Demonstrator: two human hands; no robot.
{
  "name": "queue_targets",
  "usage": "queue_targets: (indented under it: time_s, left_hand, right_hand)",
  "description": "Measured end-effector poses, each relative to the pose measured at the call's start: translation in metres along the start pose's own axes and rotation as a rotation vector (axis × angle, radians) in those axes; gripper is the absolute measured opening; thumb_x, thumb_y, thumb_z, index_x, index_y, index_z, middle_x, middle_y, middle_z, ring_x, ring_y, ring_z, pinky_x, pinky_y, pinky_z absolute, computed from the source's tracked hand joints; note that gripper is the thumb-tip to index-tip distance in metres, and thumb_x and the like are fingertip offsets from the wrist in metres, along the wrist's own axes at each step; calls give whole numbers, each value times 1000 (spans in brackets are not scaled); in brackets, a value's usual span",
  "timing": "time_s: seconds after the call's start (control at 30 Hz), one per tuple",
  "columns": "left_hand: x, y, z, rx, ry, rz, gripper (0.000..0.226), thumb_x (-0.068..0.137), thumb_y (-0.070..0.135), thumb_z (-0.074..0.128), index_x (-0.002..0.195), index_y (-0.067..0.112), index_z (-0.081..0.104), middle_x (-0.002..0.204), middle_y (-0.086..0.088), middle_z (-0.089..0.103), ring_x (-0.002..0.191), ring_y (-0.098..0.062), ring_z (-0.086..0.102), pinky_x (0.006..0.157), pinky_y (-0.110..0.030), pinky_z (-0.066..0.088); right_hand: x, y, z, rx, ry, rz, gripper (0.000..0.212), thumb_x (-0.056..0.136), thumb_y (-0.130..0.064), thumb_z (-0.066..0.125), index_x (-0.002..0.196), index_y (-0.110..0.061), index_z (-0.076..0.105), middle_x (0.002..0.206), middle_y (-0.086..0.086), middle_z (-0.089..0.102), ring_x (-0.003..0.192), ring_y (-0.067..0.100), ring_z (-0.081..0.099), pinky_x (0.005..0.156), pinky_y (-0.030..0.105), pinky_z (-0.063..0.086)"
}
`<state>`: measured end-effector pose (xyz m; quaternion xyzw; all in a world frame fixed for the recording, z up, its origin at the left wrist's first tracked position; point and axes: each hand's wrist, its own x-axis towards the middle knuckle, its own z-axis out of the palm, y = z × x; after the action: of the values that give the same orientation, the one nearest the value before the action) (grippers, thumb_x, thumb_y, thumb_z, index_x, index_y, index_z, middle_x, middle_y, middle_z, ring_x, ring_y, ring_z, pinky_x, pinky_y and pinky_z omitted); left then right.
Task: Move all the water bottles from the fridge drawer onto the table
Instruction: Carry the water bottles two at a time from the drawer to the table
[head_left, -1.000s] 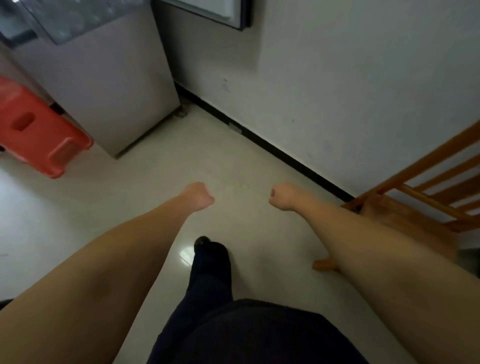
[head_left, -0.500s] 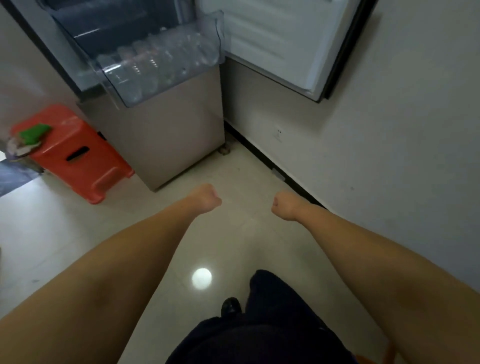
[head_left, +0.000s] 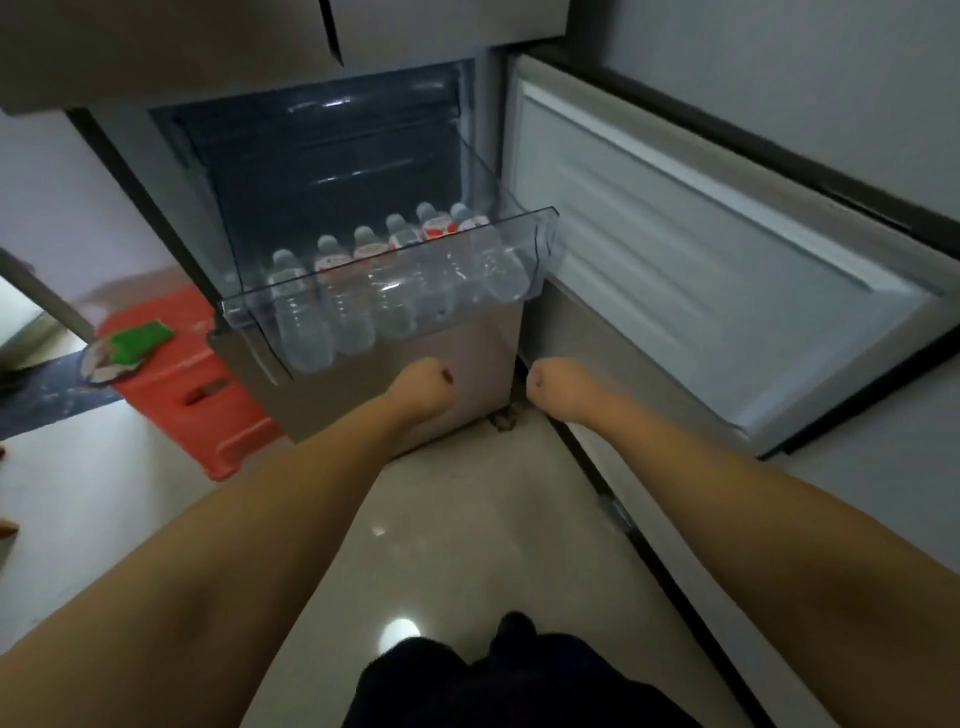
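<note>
A clear plastic fridge drawer (head_left: 543, 228) stands pulled out in front of me. Several water bottles (head_left: 358, 291) with red-and-white labels lie side by side in it, caps pointing into the fridge. My left hand (head_left: 423, 387) is curled into a fist below the drawer's front and holds nothing. My right hand (head_left: 545, 384) is also a fist, just right of the drawer and below its corner, empty too. Both arms reach forward. The table is out of view.
The fridge door (head_left: 727, 291) hangs open to the right, against the wall. A red plastic stool (head_left: 208, 395) with a green item (head_left: 137, 340) on it stands left of the fridge. Shiny tiled floor (head_left: 493, 519) lies below.
My view has swung up and toward the fridge; the drawer with bottles is now centred and close. Both fists have come near the drawer's front, still curled and empty.
</note>
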<state>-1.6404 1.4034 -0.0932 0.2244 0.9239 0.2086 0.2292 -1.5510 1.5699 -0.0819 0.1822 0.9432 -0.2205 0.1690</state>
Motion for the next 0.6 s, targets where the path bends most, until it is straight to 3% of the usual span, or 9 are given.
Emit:
queue_targets:
  time_s: [0.13,0.2,0.3,0.4,0.5,0.6]
  left_hand:
    - [54,22,-50,-164,93,21,19,87,13,56,93,1,69,97,-19,70,91,-28,66,79,-31,49]
    - [84,29,-79,-264,118,35,19,89,13,54,95,0,68,92,-19,71,78,-24,65,69,-30,49]
    - [128,35,-119,-501,-18,-21,11,93,15,51,90,8,60,74,-10,67,51,-17,63,48,-22,51]
    - [171,40,-149,-605,-50,11,12,93,16,52,87,9,61,70,-6,61,49,-17,52,47,-21,49]
    - [207,40,-169,-635,-77,-34,13,90,13,56,94,2,63,72,-9,62,56,-19,53,55,-25,47]
    - [245,26,-171,-710,-150,-186,13,91,9,54,81,3,59,65,-9,62,56,-18,54,54,-24,47]
  right_hand:
    - [69,-25,-55,16,112,-94,34,95,-16,41,61,-15,45,76,9,56,80,25,53,67,28,37]
    - [103,-41,-79,7,169,-139,30,95,-19,43,68,-10,53,85,15,62,82,28,56,69,30,41]
    - [154,-63,-111,23,310,-178,27,92,-22,45,92,-6,67,101,19,68,94,34,63,81,36,49]
    - [197,-76,-134,94,448,-183,25,91,-18,46,87,-6,68,95,18,69,90,35,62,72,33,44]
    - [234,-80,-146,85,417,-111,22,92,-14,46,85,-5,65,99,22,67,93,37,61,71,30,38]
    - [273,-83,-150,-2,205,32,30,95,-21,48,108,0,64,118,23,62,108,35,57,82,30,41]
